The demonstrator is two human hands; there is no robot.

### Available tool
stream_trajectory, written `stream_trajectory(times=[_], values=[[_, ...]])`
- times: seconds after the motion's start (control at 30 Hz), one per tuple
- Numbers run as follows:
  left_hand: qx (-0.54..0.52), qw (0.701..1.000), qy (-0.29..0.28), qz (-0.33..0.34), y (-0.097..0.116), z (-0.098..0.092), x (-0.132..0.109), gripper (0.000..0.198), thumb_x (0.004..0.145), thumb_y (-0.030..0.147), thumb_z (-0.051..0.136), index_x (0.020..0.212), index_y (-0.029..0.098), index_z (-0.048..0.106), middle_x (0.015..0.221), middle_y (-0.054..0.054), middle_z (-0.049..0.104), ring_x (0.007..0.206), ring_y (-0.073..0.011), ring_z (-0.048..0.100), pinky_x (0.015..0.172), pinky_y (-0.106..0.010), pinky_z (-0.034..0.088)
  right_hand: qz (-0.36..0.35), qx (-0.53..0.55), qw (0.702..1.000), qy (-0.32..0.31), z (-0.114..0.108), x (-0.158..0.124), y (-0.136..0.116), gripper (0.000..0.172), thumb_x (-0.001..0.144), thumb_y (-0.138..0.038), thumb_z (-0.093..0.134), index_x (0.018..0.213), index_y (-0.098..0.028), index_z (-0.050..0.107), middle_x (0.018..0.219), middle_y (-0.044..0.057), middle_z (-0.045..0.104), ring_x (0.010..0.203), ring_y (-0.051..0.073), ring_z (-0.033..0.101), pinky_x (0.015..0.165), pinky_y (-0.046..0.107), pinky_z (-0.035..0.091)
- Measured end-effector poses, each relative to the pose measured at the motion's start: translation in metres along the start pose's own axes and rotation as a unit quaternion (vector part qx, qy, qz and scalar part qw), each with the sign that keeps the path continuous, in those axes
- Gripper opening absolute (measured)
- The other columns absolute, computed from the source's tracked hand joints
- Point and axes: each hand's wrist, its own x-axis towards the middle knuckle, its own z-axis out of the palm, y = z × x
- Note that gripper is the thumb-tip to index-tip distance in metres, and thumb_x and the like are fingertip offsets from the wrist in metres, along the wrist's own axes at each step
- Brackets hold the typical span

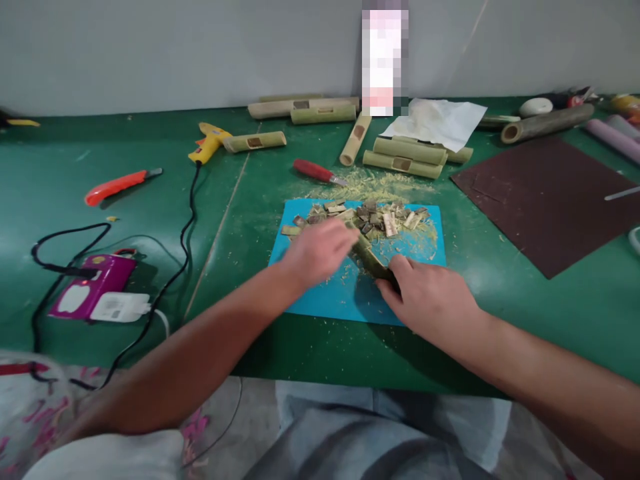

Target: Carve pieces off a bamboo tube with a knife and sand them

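Above a blue sheet (pixel 330 293), a green bamboo tube (pixel 369 253) slants from upper left to lower right. My right hand (pixel 433 293) is closed around its lower end. My left hand (pixel 323 250) is closed at the tube's upper end, slightly blurred; whether it grips the tube or something small cannot be made out. Behind the hands, cut bamboo chips (pixel 390 224) and fine shavings lie heaped on the sheet. A red-handled carving tool (pixel 315 171) rests on the table beyond the sheet, its metal tip among pale shavings.
Several bamboo tubes (pixel 407 162) lie at the back of the green table (pixel 240 267), near white paper (pixel 435 122). A dark brown sheet (pixel 545 207) is on the right. On the left are an orange cutter (pixel 117 188), a yellow glue gun (pixel 207 143) and a purple power strip (pixel 95 283) with cords.
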Motion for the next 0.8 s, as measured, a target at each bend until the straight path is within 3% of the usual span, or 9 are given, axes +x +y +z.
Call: stream_trajectory(times=[0.07, 0.17, 0.3, 0.4, 0.5, 0.63, 0.73, 0.8], values=[[0.018, 0.999, 0.029, -0.011, 0.0002, -0.0007, 0.0003, 0.031, 0.102, 0.028, 0.047, 0.089, 0.013, 0.071, 0.077, -0.005, 0.064, 0.072, -0.0147, 0.061, 0.066, -0.026, 0.049, 0.000, 0.000, 1.000, 0.005, 0.0004, -0.0003, -0.0001, 0.025, 0.096, -0.036, 0.047, 0.092, -0.015, 0.059, 0.076, 0.010, 0.072, 0.061, 0.021, 0.067, 0.050, 0.032, 0.011], [-0.002, 0.999, -0.024, 0.034, 0.0026, -0.0011, -0.0004, 0.029, 0.103, 0.027, 0.045, 0.098, 0.014, 0.071, 0.078, -0.005, 0.065, 0.069, -0.0134, 0.061, 0.063, -0.024, 0.048, -0.001, 0.001, 1.000, 0.004, 0.0005, -0.0004, -0.0004, 0.023, 0.096, -0.035, 0.049, 0.092, -0.015, 0.060, 0.075, 0.009, 0.072, 0.061, 0.021, 0.067, 0.050, 0.032, 0.011], [0.027, 0.999, 0.033, 0.013, 0.0064, 0.0008, -0.0018, 0.030, 0.103, 0.025, 0.045, 0.092, 0.013, 0.071, 0.073, -0.004, 0.062, 0.066, -0.0128, 0.059, 0.061, -0.023, 0.047, 0.003, 0.002, 1.000, -0.002, 0.0008, 0.0000, -0.0002, 0.025, 0.097, -0.036, 0.047, 0.092, -0.015, 0.059, 0.076, 0.010, 0.072, 0.062, 0.021, 0.067, 0.051, 0.032, 0.011], [-0.003, 0.998, -0.037, 0.042, 0.0062, 0.0023, -0.0021, 0.031, 0.103, 0.027, 0.043, 0.095, 0.014, 0.071, 0.078, -0.005, 0.064, 0.070, -0.0133, 0.060, 0.063, -0.023, 0.048, 0.004, 0.009, 1.000, -0.007, 0.0012, -0.0001, 0.0003, 0.024, 0.097, -0.036, 0.046, 0.092, -0.015, 0.058, 0.077, 0.009, 0.072, 0.061, 0.021, 0.067, 0.050, 0.032, 0.012], [0.031, 0.999, 0.034, 0.001, 0.0037, 0.0025, -0.0024, 0.031, 0.102, 0.026, 0.045, 0.088, 0.013, 0.070, 0.074, -0.004, 0.062, 0.069, -0.0135, 0.059, 0.064, -0.024, 0.049, 0.009, 0.009, 1.000, -0.010, 0.0007, -0.0005, 0.0001, 0.024, 0.096, -0.036, 0.047, 0.091, -0.016, 0.058, 0.077, 0.009, 0.072, 0.062, 0.022, 0.067, 0.050, 0.032, 0.012], [0.008, 0.999, -0.015, 0.052, 0.0033, 0.0020, -0.0034, 0.032, 0.103, 0.027, 0.042, 0.094, 0.016, 0.071, 0.076, -0.004, 0.063, 0.069, -0.0132, 0.059, 0.063, -0.024, 0.048, 0.011, 0.004, 1.000, -0.011, -0.0005, -0.0009, -0.0010, 0.023, 0.096, -0.036, 0.047, 0.091, -0.016, 0.059, 0.076, 0.008, 0.072, 0.061, 0.022, 0.066, 0.050, 0.032, 0.010], [0.026, 0.999, 0.033, -0.003, 0.0049, 0.0015, -0.0037, 0.033, 0.103, 0.027, 0.044, 0.091, 0.012, 0.071, 0.074, -0.005, 0.061, 0.069, -0.0139, 0.059, 0.063, -0.025, 0.049, 0.012, -0.001, 1.000, -0.009, -0.0007, -0.0006, -0.0013, 0.025, 0.096, -0.036, 0.047, 0.091, -0.016, 0.059, 0.074, 0.009, 0.072, 0.060, 0.021, 0.066, 0.050, 0.032, 0.010], [0.012, 1.000, -0.006, 0.025, 0.0062, 0.0014, -0.0039, 0.034, 0.103, 0.027, 0.040, 0.097, 0.015, 0.071, 0.074, -0.004, 0.061, 0.067, -0.0132, 0.058, 0.061, -0.024, 0.048, 0.009, -0.003, 1.000, -0.011, -0.0003, -0.0004, -0.0010, 0.024, 0.096, -0.036, 0.048, 0.091, -0.015, 0.060, 0.074, 0.009, 0.072, 0.060, 0.021, 0.066, 0.050, 0.032, 0.011]])
